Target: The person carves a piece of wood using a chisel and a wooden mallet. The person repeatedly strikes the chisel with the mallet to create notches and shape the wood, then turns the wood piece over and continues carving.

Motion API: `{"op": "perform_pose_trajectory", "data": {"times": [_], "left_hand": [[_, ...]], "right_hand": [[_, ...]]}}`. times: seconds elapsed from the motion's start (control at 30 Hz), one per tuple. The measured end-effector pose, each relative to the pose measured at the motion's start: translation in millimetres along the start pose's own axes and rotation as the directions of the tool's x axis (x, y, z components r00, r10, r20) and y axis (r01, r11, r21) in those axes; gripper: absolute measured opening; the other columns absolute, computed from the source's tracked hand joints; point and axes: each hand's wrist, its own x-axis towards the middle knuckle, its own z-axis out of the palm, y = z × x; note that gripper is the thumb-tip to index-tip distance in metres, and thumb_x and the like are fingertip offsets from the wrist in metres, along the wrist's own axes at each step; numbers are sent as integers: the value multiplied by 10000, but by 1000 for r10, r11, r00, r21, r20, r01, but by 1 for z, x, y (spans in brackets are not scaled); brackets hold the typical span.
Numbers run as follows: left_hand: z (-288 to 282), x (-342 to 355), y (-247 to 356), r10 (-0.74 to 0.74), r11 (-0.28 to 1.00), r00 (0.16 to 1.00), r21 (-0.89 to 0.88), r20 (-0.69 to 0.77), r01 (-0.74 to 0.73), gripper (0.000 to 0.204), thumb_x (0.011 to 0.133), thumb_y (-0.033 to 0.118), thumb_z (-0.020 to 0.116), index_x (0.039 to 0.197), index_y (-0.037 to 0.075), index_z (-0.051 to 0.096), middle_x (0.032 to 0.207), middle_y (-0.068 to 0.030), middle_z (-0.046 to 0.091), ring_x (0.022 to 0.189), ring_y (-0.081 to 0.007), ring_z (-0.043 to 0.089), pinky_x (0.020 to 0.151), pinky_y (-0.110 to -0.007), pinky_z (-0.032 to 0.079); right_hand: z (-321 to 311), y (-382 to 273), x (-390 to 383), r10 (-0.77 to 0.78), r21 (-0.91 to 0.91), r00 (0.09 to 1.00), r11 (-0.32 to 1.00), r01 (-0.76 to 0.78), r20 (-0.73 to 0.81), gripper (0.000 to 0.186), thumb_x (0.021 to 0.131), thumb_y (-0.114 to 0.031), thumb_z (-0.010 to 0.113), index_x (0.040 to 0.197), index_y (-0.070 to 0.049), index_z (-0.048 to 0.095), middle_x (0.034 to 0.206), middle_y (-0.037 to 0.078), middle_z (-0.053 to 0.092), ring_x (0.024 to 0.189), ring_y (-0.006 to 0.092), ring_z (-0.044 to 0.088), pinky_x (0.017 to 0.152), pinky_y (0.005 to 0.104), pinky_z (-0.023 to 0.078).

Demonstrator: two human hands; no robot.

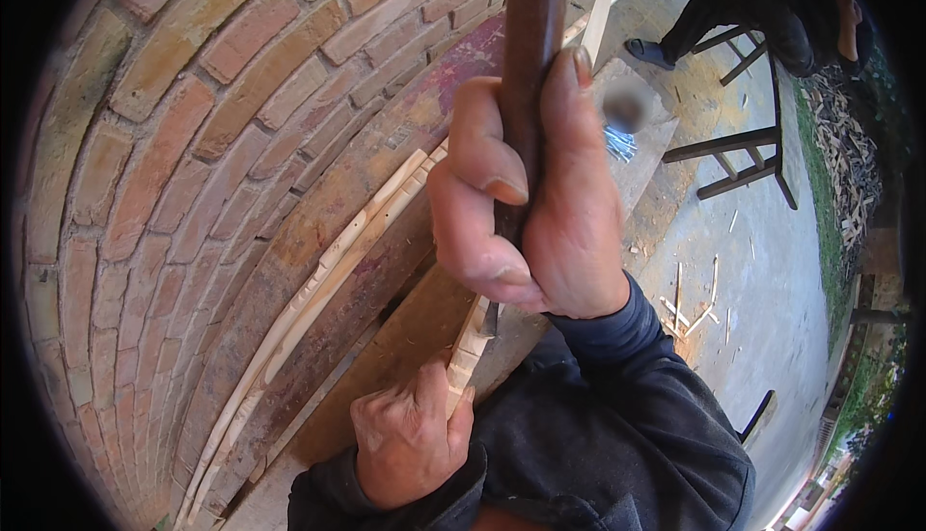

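Observation:
My right hand point(531, 184) is wrapped round the thick, dark brown handle of a chisel point(535, 10), held upright close in front of me. Below the fist, the narrow metal tip comes down at a pale, notched wooden strip point(470, 348). My left hand point(410, 430) grips that strip near its lower end, fingers and thumb closed round it. Whether the strip joins the pale wood point(600, 15) above my right hand is hidden by that hand. Long carved wooden strips point(328, 266) lie to the left on a worn plank bench point(318, 208).
A brick wall point(222, 78) curves along the left. Thin blue and white pieces point(620, 144) lie beyond my right hand, beside a blurred dark shape. Wood offcuts point(685, 319) litter the concrete floor. At the upper right are a person point(719, 10) in dark clothing and a wooden frame point(723, 145).

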Motion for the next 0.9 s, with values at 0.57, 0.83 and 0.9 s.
{"op": "perform_pose_trajectory", "data": {"times": [0.57,0.83,0.9], "left_hand": [[0,0,0,2,999,999,53,36,-4,330,840,152,732,1089,-8,586,731,-184,650,625,-388,662,570,-473,511],[-1,0,-2,-26,999,1000,-23,13,27,242,848,143,724,971,-7,580,674,-195,620,616,-406,647,565,-475,493],[-1,0,-2,-14,1000,1000,-24,6,14,251,844,136,723,1006,-8,597,691,-192,631,627,-404,656,569,-471,502]], "right_hand": [[-5,4,-14,-89,57,995,994,92,-43,676,1004,-768,276,817,-130,401,443,46,418,303,91,286,313,241,230],[-16,23,-23,-284,179,958,945,275,28,656,1030,-730,281,841,-117,419,473,58,463,333,107,350,325,267,271],[-16,25,-34,-409,165,912,901,401,19,626,1031,-728,199,859,-155,385,437,25,414,290,100,315,278,265,238]]}}
